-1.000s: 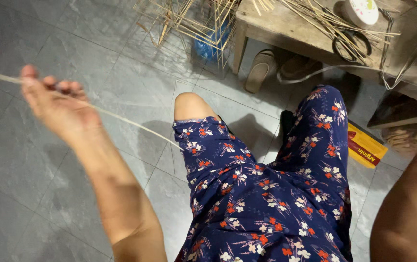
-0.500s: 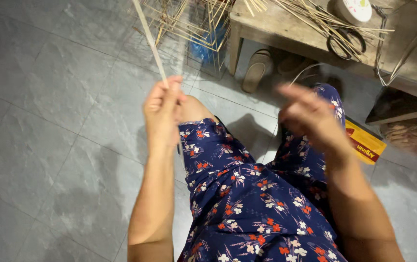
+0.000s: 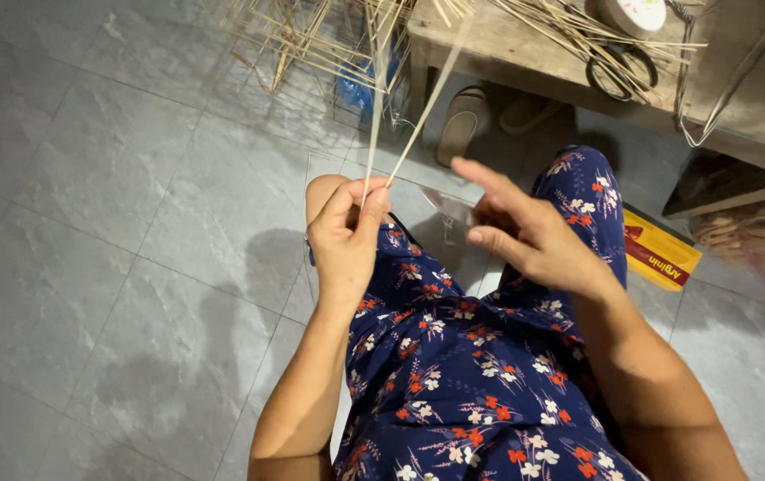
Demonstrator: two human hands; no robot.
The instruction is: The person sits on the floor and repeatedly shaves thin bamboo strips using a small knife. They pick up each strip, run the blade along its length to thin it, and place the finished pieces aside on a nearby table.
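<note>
The person wears a navy blue garment (image 3: pixel 480 374) that covers the lap and both thighs, printed all over with small red, orange and white flowers on thin pale stems. The cloth ends near the knees. Both forearms are bare, with no sleeves in view, and the left hand (image 3: pixel 347 236) and right hand (image 3: pixel 534 236) carry no rings, watch or gloves.

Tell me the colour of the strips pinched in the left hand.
Pale straw-tan strips, seen in the head view.
</note>
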